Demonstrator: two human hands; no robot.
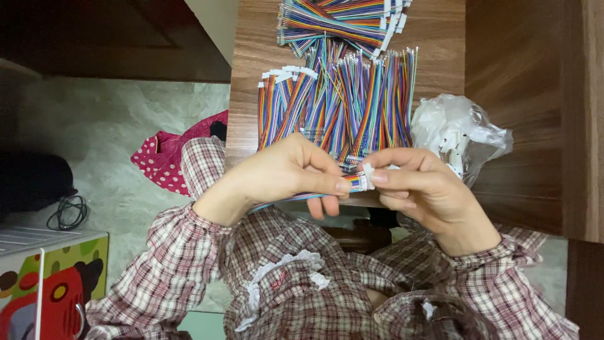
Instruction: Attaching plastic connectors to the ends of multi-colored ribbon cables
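Left hand (286, 173) pinches a rainbow ribbon cable (353, 182); right hand (412, 182) grips its white connector (368, 176), fingers curled. Clear plastic bag (462, 129) of white connectors lies right of cable bundles (340, 104).

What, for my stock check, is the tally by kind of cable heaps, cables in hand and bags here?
Heaps of rainbow cables on the table: 2, far heap and near heap
Single rainbow cable pinched between left hand and right hand: 1
Clear plastic bag of white parts: 1
Total: 4
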